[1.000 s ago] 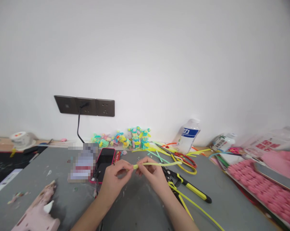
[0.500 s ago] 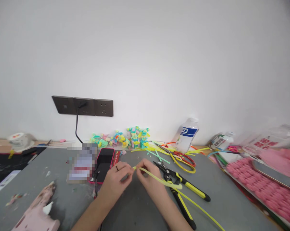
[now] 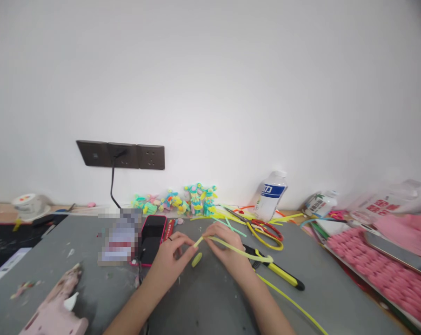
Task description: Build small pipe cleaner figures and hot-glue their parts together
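Observation:
A pale yellow pipe cleaner (image 3: 247, 253) runs between my hands, its free end curling out to the right over my right hand. With thumb and fingers pinched, my left hand (image 3: 173, 255) holds one end of it. My right hand (image 3: 227, 244) pinches it a short way along. A small yellow-green loop (image 3: 197, 259) shows just below the left fingertips; whether it joins the held strip I cannot tell. Yellow-and-black pliers (image 3: 283, 274) lie partly hidden behind my right hand and forearm. Another long yellow pipe cleaner (image 3: 294, 304) stretches over the grey mat toward the front.
Colourful figures (image 3: 196, 197) stand along the wall. Scissors with red and yellow handles (image 3: 266, 234) lie by a white bottle (image 3: 271, 197). To the left are a phone with a pink edge (image 3: 152, 239) and a pink object (image 3: 58, 307). Pink woven material (image 3: 381, 274) sits at right.
My hands have moved slightly apart, the right one shifting right and up. More of the pipe cleaner shows between them, and the small loop has come into view. The right hand now covers more of the pliers.

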### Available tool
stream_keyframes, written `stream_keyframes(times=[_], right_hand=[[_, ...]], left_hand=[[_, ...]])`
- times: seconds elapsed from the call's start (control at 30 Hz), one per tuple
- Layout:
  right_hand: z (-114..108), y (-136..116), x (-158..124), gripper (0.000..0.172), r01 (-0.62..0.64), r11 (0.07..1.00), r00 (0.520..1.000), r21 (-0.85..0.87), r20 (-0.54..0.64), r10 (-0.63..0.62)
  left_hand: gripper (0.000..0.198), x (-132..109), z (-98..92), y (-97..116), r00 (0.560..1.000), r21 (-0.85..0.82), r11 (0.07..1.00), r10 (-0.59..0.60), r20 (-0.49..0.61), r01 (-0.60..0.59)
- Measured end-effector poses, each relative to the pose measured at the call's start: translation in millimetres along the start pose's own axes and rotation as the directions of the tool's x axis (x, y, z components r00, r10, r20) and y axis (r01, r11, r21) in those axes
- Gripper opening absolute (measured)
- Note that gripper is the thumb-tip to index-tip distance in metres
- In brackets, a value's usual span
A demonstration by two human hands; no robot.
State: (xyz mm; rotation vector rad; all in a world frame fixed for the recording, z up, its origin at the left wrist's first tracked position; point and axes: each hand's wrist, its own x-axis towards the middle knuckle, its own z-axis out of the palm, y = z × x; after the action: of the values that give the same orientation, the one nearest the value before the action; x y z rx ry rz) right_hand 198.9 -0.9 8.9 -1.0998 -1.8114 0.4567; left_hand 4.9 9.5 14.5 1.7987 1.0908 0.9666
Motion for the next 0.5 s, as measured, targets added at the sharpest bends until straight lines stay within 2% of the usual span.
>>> stream_keyframes(times=[0.1,0.2,0.5], right_hand=[[2,-8,-1,0.014,0.055,0.998,0.998,0.011,0.028,-0.055],[5,-13,-1,0.015,0.068,0.998,0.997,0.018,0.03,-0.069],[13,-11,-1,0.016,0.106,0.993,0.994,0.054,0.012,-0.106]], left_hand=[[0.04,1,-1.2,1,0.994,-0.202,0.974,-0.097,0.05,0.105],[0.046,1,-0.8,0,0.975,-0.368,0.904,-0.193,0.107,0.219],[0.036,3,1.2,-10,0.965,-0.372,0.9,-0.16,0.208,0.229]])
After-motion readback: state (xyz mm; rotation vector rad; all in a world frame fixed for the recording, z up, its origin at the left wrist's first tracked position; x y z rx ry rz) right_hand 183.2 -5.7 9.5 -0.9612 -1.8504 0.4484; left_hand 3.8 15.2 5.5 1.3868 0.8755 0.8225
